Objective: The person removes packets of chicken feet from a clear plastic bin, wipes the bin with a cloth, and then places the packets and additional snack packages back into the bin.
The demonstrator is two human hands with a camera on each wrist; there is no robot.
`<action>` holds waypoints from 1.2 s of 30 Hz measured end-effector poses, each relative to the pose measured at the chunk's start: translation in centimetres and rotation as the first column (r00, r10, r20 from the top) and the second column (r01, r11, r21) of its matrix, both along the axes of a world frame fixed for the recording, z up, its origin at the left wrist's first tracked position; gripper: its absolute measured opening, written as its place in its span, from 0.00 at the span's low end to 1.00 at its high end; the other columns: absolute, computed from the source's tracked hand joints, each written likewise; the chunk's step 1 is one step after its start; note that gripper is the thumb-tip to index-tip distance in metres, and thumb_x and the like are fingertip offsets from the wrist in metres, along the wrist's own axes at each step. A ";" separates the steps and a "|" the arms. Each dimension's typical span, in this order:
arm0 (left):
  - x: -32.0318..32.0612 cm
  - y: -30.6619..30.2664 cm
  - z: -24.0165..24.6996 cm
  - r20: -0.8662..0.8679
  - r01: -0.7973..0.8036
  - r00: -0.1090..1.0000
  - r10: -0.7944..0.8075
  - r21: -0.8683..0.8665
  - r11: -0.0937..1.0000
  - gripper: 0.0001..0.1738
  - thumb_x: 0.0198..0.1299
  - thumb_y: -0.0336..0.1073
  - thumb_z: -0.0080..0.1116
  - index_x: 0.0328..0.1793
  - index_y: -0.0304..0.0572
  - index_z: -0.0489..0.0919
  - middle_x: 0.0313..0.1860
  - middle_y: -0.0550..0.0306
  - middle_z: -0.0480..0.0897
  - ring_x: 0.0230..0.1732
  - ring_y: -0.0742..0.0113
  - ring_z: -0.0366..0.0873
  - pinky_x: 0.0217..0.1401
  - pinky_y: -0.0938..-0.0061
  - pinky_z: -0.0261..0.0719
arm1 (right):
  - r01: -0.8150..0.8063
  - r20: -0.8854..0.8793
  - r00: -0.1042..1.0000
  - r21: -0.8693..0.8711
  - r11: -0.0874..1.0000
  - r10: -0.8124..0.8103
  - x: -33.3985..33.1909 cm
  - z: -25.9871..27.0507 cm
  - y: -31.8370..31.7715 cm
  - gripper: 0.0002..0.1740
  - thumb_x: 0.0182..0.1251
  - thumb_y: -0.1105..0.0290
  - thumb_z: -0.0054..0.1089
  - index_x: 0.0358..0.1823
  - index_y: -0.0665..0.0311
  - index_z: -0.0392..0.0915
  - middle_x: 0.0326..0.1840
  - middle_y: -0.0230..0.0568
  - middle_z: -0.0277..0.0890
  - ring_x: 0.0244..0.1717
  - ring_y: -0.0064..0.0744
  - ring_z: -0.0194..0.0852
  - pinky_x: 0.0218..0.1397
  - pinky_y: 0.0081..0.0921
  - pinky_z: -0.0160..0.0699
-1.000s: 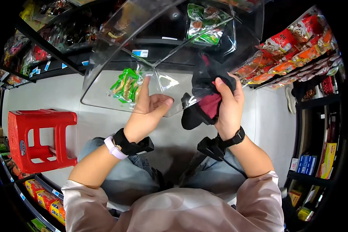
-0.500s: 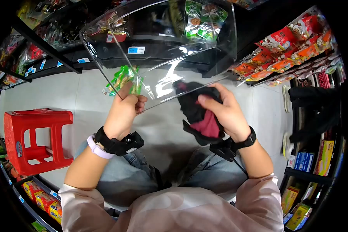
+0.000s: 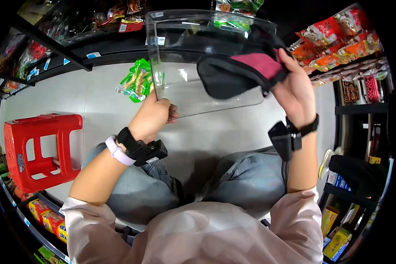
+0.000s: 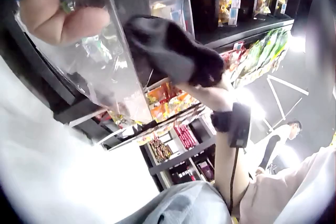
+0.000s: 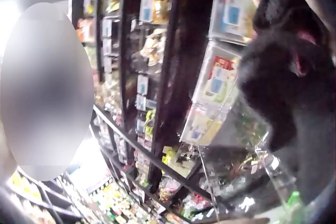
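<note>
The clear plastic bin [image 3: 180, 48] is held up before the shelves [image 3: 57, 53], its corner gripped by the left hand [image 3: 154, 116]. The black-and-pink cloth [image 3: 237, 75] (clutched by the right hand [image 3: 297, 90]) is laid on its wall; 1 steady grip and flat pressure are advised.

Bright overhead light; fisheye edges dark; wrist cams blurry, glare.
</note>
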State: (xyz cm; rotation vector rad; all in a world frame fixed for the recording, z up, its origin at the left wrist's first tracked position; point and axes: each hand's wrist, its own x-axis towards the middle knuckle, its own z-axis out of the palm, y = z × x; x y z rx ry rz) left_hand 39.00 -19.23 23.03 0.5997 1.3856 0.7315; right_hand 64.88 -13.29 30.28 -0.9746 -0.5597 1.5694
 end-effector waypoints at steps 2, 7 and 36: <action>0.8 -0.5 0.4 -0.019 0.032 0.999 -0.031 0.021 0.999 0.26 0.56 0.27 0.35 0.65 0.41 0.57 0.35 0.52 0.74 0.32 0.67 0.73 0.37 0.73 0.74 | 0.049 -0.055 0.997 -0.070 0.996 -0.053 0.2 -2.2 1.6 0.10 0.67 0.72 0.45 0.47 0.64 0.71 0.45 0.37 0.74 0.46 0.32 0.72 0.55 0.31 0.69; 1.4 -0.8 0.7 0.003 0.142 0.990 -0.143 0.097 0.985 0.38 0.55 0.25 0.36 0.72 0.38 0.37 0.33 0.49 0.73 0.29 0.66 0.73 0.32 0.72 0.76 | 0.306 0.354 0.884 0.050 0.951 -0.304 0.4 -8.6 5.6 0.23 0.64 0.74 0.49 0.59 0.67 0.58 0.45 0.39 0.71 0.46 0.28 0.66 0.52 0.26 0.65; -1.0 0.9 0.3 -0.151 0.246 0.963 -0.224 0.147 0.958 0.35 0.54 0.25 0.35 0.71 0.35 0.46 0.24 0.53 0.73 0.24 0.69 0.71 0.28 0.76 0.73 | -0.687 0.816 -0.543 -0.566 0.455 0.195 -1.4 -10.1 2.5 0.18 0.45 0.74 0.49 0.41 0.63 0.78 0.36 0.51 0.77 0.38 0.50 0.74 0.47 0.34 0.70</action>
